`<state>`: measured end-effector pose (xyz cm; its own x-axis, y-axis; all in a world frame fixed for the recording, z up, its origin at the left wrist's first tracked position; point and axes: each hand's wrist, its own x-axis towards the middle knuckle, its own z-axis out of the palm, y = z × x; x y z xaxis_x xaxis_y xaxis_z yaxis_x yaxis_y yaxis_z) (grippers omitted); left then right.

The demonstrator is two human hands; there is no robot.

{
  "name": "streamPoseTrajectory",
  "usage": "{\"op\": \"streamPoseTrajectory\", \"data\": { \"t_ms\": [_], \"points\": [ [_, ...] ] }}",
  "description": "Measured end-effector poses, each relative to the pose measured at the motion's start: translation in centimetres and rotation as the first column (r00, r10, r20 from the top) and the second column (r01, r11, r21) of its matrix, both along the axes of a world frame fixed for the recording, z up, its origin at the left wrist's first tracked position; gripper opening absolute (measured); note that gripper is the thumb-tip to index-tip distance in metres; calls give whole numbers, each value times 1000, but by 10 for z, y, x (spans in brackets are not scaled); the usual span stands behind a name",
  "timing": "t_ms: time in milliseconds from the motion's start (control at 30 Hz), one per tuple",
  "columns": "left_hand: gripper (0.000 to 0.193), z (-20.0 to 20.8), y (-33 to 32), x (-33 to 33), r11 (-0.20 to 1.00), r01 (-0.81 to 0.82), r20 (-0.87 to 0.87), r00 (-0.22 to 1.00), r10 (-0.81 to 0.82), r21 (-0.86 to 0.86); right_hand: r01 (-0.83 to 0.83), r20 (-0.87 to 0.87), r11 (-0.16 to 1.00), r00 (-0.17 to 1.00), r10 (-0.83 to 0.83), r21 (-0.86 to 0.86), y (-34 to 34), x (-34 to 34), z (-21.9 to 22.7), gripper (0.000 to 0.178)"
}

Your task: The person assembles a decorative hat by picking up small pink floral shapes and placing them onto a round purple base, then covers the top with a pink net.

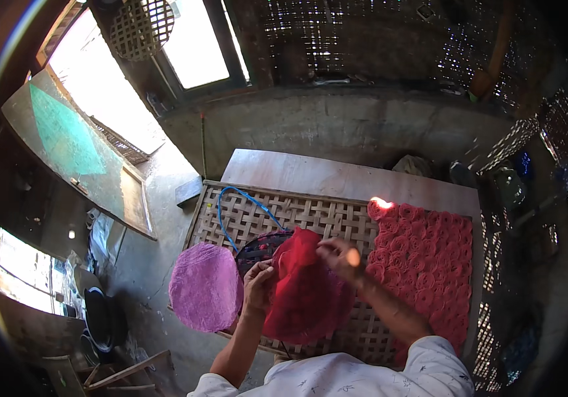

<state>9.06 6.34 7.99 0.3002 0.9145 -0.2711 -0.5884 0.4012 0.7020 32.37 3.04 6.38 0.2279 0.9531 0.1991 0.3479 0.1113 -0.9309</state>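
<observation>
My left hand grips the left edge of a thin red round sheet that hangs over a woven bamboo tray. My right hand pinches the same sheet near its top, lifting it off a dark round sieve beneath. Both forearms come up from the lower edge, in a white patterned shirt.
A pink round sheet lies at the tray's left corner. Many red rosette-shaped pieces cover the tray's right part. A blue cord loops over the tray. A wooden board lies behind, a concrete wall beyond, and an open door at left.
</observation>
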Motion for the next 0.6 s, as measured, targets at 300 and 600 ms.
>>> {"op": "streamPoseTrajectory", "data": {
  "t_ms": [300, 600],
  "points": [
    [11, 0, -33, 32, 940, 178, -331, 941, -76, 290, -35, -229, 960, 973, -30, -278, -32, -41, 2, 34],
    [9, -15, -17, 10, 997, -19, -205, 978, 35, 76, -116, -792, 907, 540, -286, -406, -47, 5, -20, 16]
  ]
}}
